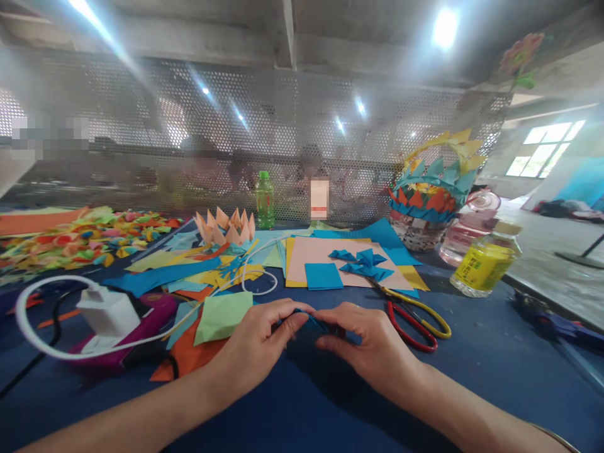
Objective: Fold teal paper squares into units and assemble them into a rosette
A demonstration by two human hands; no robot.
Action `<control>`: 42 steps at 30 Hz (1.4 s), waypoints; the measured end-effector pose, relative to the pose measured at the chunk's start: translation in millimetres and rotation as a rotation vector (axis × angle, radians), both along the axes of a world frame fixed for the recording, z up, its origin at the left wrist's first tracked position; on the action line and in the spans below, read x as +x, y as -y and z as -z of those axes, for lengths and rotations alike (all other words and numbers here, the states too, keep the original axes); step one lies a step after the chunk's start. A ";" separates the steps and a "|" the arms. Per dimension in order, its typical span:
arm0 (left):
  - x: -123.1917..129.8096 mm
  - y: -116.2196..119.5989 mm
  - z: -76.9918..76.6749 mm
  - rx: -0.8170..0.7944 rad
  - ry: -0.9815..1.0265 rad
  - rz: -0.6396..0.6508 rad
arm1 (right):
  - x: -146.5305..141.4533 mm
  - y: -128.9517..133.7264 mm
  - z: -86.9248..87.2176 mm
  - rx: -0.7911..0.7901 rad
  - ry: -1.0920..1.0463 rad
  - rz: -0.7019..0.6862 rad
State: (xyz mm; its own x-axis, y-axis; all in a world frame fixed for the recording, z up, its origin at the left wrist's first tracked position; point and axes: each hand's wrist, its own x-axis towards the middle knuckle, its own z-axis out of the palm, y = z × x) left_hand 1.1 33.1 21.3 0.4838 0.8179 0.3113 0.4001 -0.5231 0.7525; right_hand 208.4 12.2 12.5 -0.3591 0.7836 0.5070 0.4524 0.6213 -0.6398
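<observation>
Between my two hands is a small piece of blue paper [317, 322], mostly hidden by the fingers. My left hand [274, 327] pinches its left end between thumb and fingers. On the other end, my right hand [353, 330] is closed with curled fingers. Just beyond them, a blue paper square [323, 276] and several folded blue paper pieces [365, 263] lie on a stack of pale pink paper [306, 251]. Scissors [415, 318] with red and yellow handles rest to the right of my right hand.
A purple power strip [155, 314] with a white charger [108, 311] and looping cable lies left. Behind stand a peach paper crown [226, 229], a green bottle [265, 201], a paper basket [425, 201] and a yellow-labelled bottle [486, 264]. Colourful folded pieces [108, 236] pile up far left.
</observation>
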 end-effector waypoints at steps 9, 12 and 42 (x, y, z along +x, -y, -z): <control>2.4 2.1 -3.9 0.039 -0.007 -0.014 | -0.9 -1.2 0.4 -0.031 -0.031 0.068; 2.2 3.1 -4.7 0.067 -0.002 -0.020 | -1.8 -0.1 0.2 -0.072 -0.045 0.101; 1.2 2.5 -5.4 0.164 0.034 0.000 | 2.8 -1.1 -4.8 0.101 0.010 0.046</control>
State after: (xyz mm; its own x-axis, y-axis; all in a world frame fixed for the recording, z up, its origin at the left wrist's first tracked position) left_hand 2.4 30.6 26.7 0.4708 0.7546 0.4571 0.3753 -0.6402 0.6703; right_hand 211.2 13.3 17.4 -0.3296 0.7443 0.5809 0.4876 0.6611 -0.5703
